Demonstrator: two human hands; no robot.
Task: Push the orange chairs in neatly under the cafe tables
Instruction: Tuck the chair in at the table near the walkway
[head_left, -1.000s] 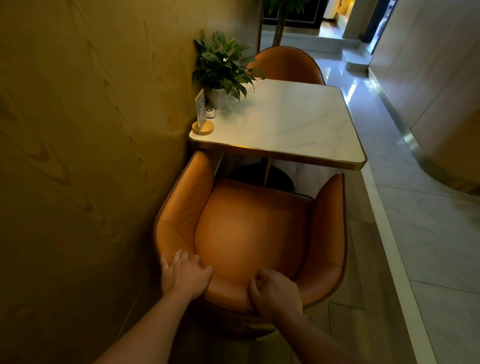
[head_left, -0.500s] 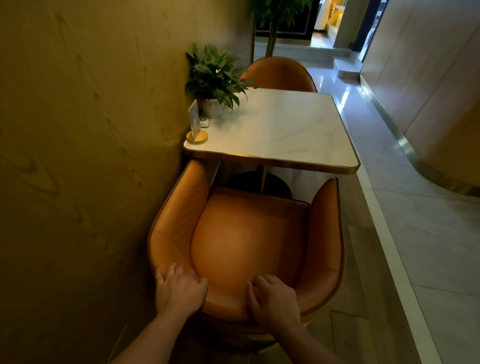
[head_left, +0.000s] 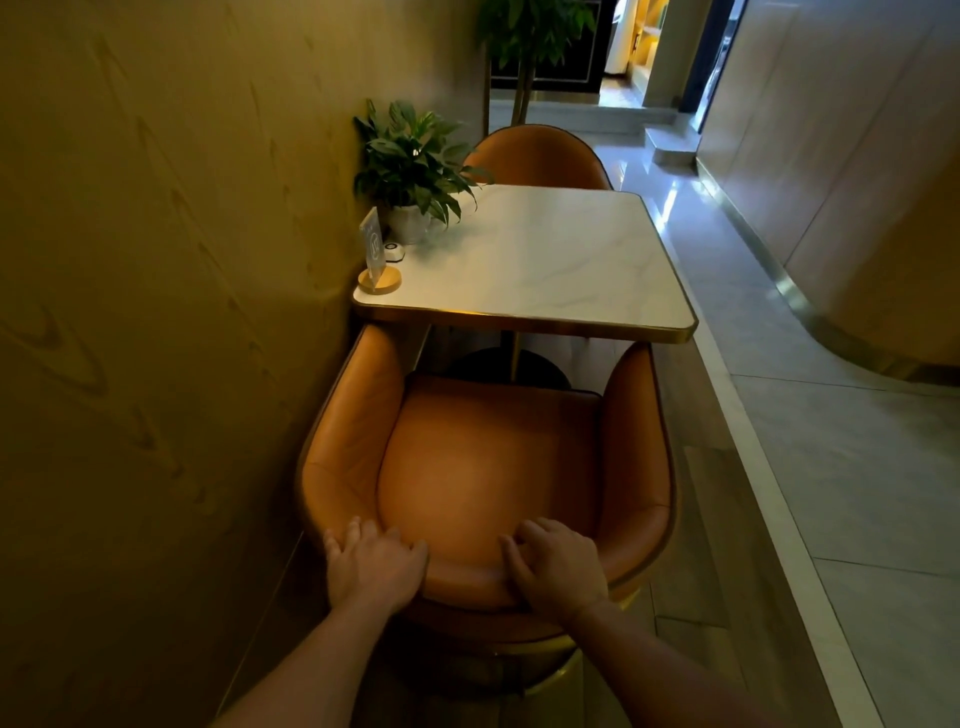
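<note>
Wood-grain wall (head_left: 156, 312) along left side. Left hand (head_left: 375, 566) on top rim of near chair (head_left: 488, 467), fingers curled over backrest edge, gripping it. Right hand (head_left: 558, 569) on same rim, just beside, fingers likewise curled over. Near chair faces table (head_left: 545, 270); both armrest tips reach table's near edge, seat mostly still out. On table's left side: sign (head_left: 375, 254), plant (head_left: 415, 166). Far chair (head_left: 537, 156) at opposite edge. Tiled floor (head_left: 857, 467) on right.
</note>
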